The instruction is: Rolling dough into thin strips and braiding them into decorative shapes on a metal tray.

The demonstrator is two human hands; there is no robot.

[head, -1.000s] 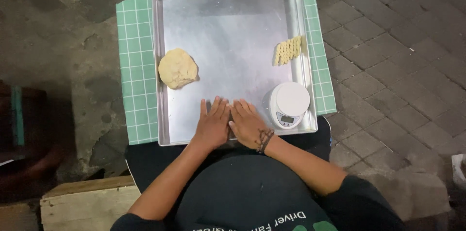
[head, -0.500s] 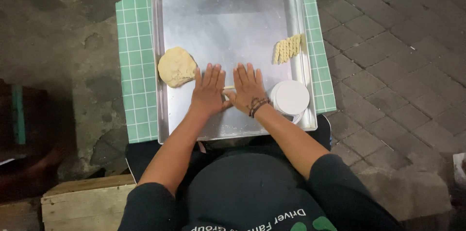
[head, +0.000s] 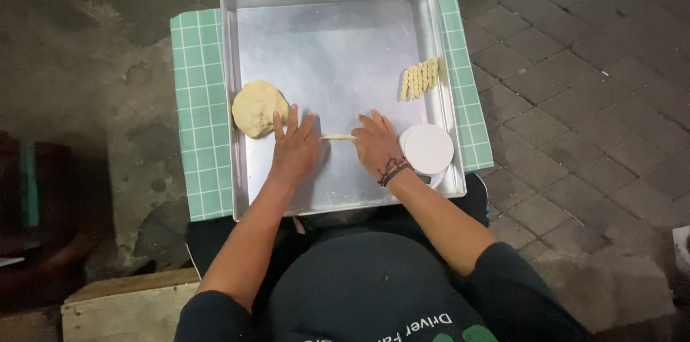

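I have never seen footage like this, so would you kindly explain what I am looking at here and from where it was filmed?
This is filmed by a camera worn on a person's head, looking down at their own two bare hands. No machine is involved. A metal tray rests on a green checked mat. The left hand and right hand lie flat on the tray, palms down, with a thin rope of dough showing between them. Neither hand grips anything. A lump of dough sits at the left, a row of small twisted pieces at the right, beside a round white container.
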